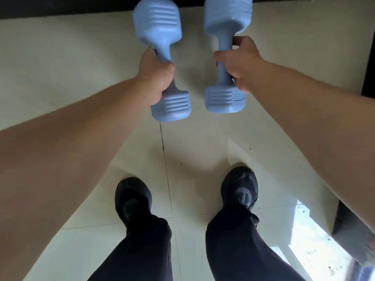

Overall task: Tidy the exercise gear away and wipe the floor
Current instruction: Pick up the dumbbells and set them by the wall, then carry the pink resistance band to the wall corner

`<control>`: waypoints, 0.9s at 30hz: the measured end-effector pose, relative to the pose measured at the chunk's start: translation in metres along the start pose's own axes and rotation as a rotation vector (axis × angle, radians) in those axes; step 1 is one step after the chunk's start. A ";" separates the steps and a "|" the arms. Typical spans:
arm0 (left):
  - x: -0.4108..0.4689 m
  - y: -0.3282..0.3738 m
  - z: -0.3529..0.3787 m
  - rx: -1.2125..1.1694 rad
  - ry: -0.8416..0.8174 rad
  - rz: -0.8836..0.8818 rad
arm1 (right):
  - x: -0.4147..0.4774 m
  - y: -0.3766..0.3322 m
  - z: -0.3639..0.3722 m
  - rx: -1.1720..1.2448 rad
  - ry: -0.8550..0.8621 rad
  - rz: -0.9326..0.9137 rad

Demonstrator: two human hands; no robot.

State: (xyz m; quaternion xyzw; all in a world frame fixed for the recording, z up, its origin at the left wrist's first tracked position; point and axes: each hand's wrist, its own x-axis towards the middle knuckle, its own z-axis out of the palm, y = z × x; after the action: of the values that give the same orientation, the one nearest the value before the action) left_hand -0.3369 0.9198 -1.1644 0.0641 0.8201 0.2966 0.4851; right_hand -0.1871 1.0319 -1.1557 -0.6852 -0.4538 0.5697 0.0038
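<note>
Pale floor tiles [71, 57] underfoot, gripping left dumbbell [157, 27] in left hand [157, 76] and right dumbbell [223, 99] in right hand [242, 61], fingers [167, 67] curling round the handles, likely stashing them before wiping.

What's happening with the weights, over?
Left hand grips left light-blue plastic dumbbell. Right hand grips right light-blue plastic dumbbell. Nothing between them.

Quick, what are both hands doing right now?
Left hand: holding the left blue dumbbell by its handle.
Right hand: holding the right blue dumbbell by its handle.
</note>
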 end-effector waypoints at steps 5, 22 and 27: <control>0.001 0.010 0.004 -0.083 -0.043 0.051 | -0.001 -0.007 0.008 0.052 -0.034 -0.008; -0.187 0.044 -0.092 0.589 0.394 0.687 | -0.188 -0.060 -0.031 -0.438 0.209 -0.724; -0.283 0.082 -0.162 0.750 0.440 0.659 | -0.293 -0.123 -0.073 -0.735 0.269 -0.901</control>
State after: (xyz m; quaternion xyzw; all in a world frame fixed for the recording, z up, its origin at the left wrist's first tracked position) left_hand -0.3400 0.8071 -0.8476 0.4227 0.8883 0.1266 0.1274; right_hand -0.1877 0.9579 -0.8381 -0.4479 -0.8626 0.2259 0.0653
